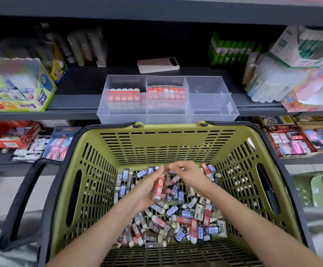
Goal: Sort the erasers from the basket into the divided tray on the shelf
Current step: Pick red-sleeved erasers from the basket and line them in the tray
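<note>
Left hand (147,189) is gripping red-sleeved rectangular erasers (159,186) inside the olive-green slotted plastic basket (156,139); right hand (188,173) is curling, grip unclear. Upper-centre, the clear plastic divided tray (212,112) is holding two red rows; most are lying unsorted.

Your left hand (147,191): bare.
Your right hand (188,174): bare.
Your forearms (102,224): bare right down to the lower edge of view.
Your clothing: soft grey fabric (6,251), lightly creased, at both lower corners.
</note>
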A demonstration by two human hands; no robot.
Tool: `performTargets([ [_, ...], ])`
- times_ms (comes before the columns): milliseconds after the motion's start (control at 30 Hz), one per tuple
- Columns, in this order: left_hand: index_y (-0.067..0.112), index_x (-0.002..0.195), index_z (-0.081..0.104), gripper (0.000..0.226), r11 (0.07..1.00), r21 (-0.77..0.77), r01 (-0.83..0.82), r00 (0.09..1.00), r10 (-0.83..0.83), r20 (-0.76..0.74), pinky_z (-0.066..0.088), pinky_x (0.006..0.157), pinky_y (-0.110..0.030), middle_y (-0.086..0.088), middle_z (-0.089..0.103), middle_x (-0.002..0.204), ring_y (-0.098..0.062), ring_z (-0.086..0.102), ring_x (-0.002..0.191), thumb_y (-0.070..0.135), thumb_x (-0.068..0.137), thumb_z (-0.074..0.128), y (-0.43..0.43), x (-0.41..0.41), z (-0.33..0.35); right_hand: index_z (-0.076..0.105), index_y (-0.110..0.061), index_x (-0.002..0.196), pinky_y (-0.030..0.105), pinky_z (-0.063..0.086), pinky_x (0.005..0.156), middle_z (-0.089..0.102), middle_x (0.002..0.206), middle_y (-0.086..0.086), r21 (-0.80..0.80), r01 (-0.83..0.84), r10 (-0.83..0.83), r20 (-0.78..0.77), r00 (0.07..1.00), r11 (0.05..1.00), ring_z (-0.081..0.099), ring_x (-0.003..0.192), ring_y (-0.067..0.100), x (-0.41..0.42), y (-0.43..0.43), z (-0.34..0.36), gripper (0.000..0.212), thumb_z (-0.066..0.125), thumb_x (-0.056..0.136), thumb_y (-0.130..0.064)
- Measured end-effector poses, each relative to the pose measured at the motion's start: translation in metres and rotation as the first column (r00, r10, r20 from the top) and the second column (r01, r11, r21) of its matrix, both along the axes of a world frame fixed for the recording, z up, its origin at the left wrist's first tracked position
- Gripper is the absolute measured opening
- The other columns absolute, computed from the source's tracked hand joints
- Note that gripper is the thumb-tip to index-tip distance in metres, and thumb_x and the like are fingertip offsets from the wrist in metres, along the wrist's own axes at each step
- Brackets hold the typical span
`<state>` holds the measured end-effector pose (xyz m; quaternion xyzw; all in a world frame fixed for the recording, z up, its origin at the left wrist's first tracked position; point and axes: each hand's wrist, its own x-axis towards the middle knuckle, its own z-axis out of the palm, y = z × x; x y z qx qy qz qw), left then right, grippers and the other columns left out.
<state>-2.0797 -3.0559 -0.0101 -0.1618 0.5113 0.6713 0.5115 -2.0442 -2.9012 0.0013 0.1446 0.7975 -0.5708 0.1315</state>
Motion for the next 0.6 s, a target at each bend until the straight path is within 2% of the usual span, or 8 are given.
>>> performTargets([
  [33, 0.015, 0.116, 0.062, 0.042, 1.0, -0.025, 0.0, 1.0, 0.0, -0.024, 0.044, 0.045, -0.023, -0.003, 0.065, 0.068, -0.014, 0.056, 0.052, 0.039, 0.082, 0.061, -0.001, -0.001, -0.003, 0.071, -0.015, 0.104, 0.031, 0.043, 0.094, 0.07, 0.106, -0.002, 0.227, -0.048, 0.055, -0.026, 0.998, 0.973, 0.061, 0.1, 0.014, -0.001, 0.007, -0.009, 0.023, 0.055, 0.093, -0.028],
  [100, 0.014, 0.114, 0.063, 0.036, 0.993, -0.104, -0.055, 0.998, 0.051, -0.04, 0.043, 0.046, -0.023, -0.004, 0.061, 0.071, -0.012, 0.051, 0.047, 0.027, 0.081, 0.065, -0.005, -0.003, -0.01, 0.068, -0.026, 0.111, 0.031, 0.038, 0.092, 0.064, 0.109, -0.004, 0.674, -0.174, 0.222, 0.015, 0.975, 0.718, 0.052, 0.103, 0.017, -0.001, 0.017, -0.03, 0.023, 0.058, 0.09, -0.032],
  [133, 0.012, 0.113, 0.062, 0.033, 0.987, -0.131, -0.094, 0.995, 0.09, -0.034, 0.044, 0.045, -0.022, -0.005, 0.058, 0.073, -0.012, 0.05, 0.045, 0.023, 0.082, 0.066, -0.007, -0.004, -0.013, 0.065, -0.032, 0.114, 0.031, 0.036, 0.089, 0.059, 0.109, -0.003, 0.773, -0.212, 0.262, 0.062, 0.963, 0.598, 0.047, 0.103, 0.019, 0.0, 0.021, -0.041, 0.026, 0.059, 0.088, -0.033],
  [333, 0.006, 0.109, 0.057, 0.027, 0.957, -0.205, -0.204, 0.978, 0.207, -0.008, 0.048, 0.054, -0.032, -0.005, 0.055, 0.067, -0.017, 0.054, 0.05, 0.012, 0.083, 0.064, -0.017, -0.01, -0.023, 0.062, -0.036, 0.114, 0.035, 0.027, 0.083, 0.048, 0.105, 0.001, 0.888, -0.313, 0.362, 0.184, 0.914, 0.338, 0.04, 0.104, 0.024, -0.006, 0.023, -0.062, 0.028, 0.059, 0.087, -0.032],
  [400, 0.01, 0.107, 0.055, 0.039, 0.967, -0.194, -0.166, 0.986, 0.167, -0.013, 0.049, 0.063, -0.034, -0.005, 0.056, 0.074, -0.017, 0.053, 0.059, 0.018, 0.072, 0.072, -0.017, -0.009, -0.02, 0.066, -0.034, 0.108, 0.034, 0.028, 0.083, 0.05, 0.104, -0.001, 0.86, -0.228, 0.262, 0.115, 0.958, 0.456, 0.041, 0.103, 0.021, -0.004, 0.018, -0.059, 0.027, 0.061, 0.084, -0.045],
  [433, 0.011, 0.106, 0.054, 0.045, 0.974, -0.182, -0.133, 0.991, 0.131, -0.025, 0.048, 0.067, -0.034, -0.006, 0.056, 0.079, -0.017, 0.052, 0.064, 0.022, 0.068, 0.074, -0.016, -0.008, -0.019, 0.069, -0.031, 0.103, 0.033, 0.031, 0.084, 0.054, 0.101, -0.001, 0.781, -0.113, 0.131, 0.041, 0.991, 0.614, 0.044, 0.1, 0.021, -0.001, 0.011, -0.052, 0.028, 0.063, 0.081, -0.048],
  [500, 0.01, 0.105, 0.053, 0.048, 0.987, -0.143, -0.077, 0.996, 0.071, -0.049, 0.044, 0.069, -0.033, -0.008, 0.057, 0.092, -0.018, 0.051, 0.075, 0.027, 0.066, 0.076, -0.012, -0.004, -0.016, 0.073, -0.018, 0.091, 0.039, 0.044, 0.084, 0.065, 0.092, 0.005, 0.381, 0.135, -0.143, -0.005, 0.99, 0.915, 0.055, 0.092, 0.024, 0.004, -0.008, -0.031, 0.028, 0.07, 0.078, -0.043],
  [600, 0.008, 0.102, 0.057, 0.039, 0.997, -0.015, -0.078, 0.996, 0.077, -0.046, 0.044, 0.065, -0.031, -0.01, 0.066, 0.094, -0.019, 0.058, 0.079, 0.021, 0.07, 0.075, -0.005, 0.002, -0.015, 0.073, -0.01, 0.085, 0.041, 0.054, 0.082, 0.071, 0.079, 0.007, -0.023, 0.025, -0.023, 0.075, 0.997, 0.999, 0.066, 0.074, 0.017, 0.016, -0.029, -0.01, 0.018, 0.073, 0.078, -0.026],
])
